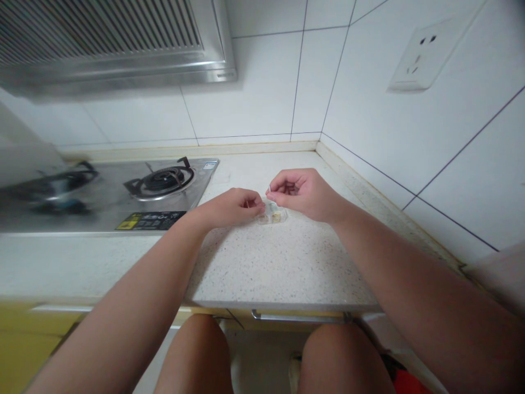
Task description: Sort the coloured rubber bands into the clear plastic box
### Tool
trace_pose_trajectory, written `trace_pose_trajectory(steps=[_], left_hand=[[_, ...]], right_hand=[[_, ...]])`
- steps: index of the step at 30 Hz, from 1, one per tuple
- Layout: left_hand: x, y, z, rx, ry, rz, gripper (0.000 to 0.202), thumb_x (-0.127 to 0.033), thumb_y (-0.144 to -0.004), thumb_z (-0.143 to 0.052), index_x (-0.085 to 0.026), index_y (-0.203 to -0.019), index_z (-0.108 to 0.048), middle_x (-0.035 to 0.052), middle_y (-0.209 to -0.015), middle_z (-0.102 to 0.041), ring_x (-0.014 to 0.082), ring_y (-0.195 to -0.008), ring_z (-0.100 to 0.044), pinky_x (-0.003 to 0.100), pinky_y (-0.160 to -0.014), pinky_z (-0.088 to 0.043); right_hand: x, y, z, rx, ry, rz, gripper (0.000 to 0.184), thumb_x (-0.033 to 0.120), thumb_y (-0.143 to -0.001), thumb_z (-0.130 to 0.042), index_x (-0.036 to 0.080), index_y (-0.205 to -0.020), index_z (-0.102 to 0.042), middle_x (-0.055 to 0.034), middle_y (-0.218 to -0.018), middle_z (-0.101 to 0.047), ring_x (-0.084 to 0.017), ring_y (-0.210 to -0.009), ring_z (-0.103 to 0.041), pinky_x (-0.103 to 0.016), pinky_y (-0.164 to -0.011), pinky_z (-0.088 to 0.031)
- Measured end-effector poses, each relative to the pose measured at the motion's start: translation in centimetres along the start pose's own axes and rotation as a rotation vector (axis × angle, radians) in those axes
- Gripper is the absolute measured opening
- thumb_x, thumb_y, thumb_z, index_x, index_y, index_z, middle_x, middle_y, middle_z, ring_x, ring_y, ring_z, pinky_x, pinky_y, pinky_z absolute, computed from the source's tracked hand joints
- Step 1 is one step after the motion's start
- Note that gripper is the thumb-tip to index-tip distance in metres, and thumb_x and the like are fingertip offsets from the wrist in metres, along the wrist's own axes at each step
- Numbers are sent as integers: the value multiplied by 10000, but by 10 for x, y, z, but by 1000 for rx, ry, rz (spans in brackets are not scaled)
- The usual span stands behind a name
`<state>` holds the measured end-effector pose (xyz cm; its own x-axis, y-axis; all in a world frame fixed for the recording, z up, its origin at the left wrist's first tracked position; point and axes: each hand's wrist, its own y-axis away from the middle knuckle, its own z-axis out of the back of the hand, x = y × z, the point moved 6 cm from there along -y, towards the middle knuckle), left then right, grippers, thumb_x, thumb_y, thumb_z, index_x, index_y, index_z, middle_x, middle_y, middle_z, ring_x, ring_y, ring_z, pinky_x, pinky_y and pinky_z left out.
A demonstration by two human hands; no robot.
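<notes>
A small clear plastic case (274, 214) with pale yellowish bits inside lies on the speckled countertop (279, 262). My left hand (233, 206) rests just left of it, fingers curled, their tips pressed to the case's left edge. My right hand (298, 192) hovers just above and right of the case, thumb and forefinger pinched on a thin, tiny thing whose white tip sticks up at the fingertips; I cannot make out what it is.
A steel gas hob (123, 197) with two burners sits to the left. A range hood (110, 44) hangs above it. Tiled walls close the back and right, with a socket (422, 54) on the right wall. A drawer handle (299, 316) runs under the counter edge, above my knees.
</notes>
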<state>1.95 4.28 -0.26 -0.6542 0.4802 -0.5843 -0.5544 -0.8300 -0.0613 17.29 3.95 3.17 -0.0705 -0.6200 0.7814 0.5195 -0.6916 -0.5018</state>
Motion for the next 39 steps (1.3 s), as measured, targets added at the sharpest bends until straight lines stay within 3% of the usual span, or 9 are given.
trace_pose_trajectory(steps=[11,19,28,39], left_hand=[[-1,0,0,14,-2,-7,282,-406,-927,-551,-150,-871,-656,13,-766,-606,130,-687,-490,254,-630,-369],[2,-1,-1,3,13,6,281,-418,-914,-568,-155,-868,-656,14,-766,-604,127,-670,-490,253,-620,-369],[3,-1,-3,27,14,-17,294,-415,-924,-551,-145,-902,-663,14,-774,-599,128,-685,-499,257,-630,-376],[3,-1,-3,24,6,-6,287,-419,-915,-559,-155,-874,-665,9,-744,-596,128,-659,-488,259,-615,-368]], right_hand=[[0,1,0,4,-12,-6,192,257,-740,-840,153,-803,-691,1,-688,-640,-99,-620,-547,-236,-554,-436],[2,1,-1,1,3,-3,134,268,-822,-753,143,-868,-736,-14,-685,-660,-102,-609,-562,-241,-556,-448],[1,1,-1,13,16,-26,105,166,-807,-682,128,-875,-752,-6,-644,-655,-92,-576,-543,-225,-520,-408],[6,0,-2,17,10,-17,116,204,-828,-684,136,-890,-754,-6,-641,-658,-104,-589,-578,-241,-551,-448]])
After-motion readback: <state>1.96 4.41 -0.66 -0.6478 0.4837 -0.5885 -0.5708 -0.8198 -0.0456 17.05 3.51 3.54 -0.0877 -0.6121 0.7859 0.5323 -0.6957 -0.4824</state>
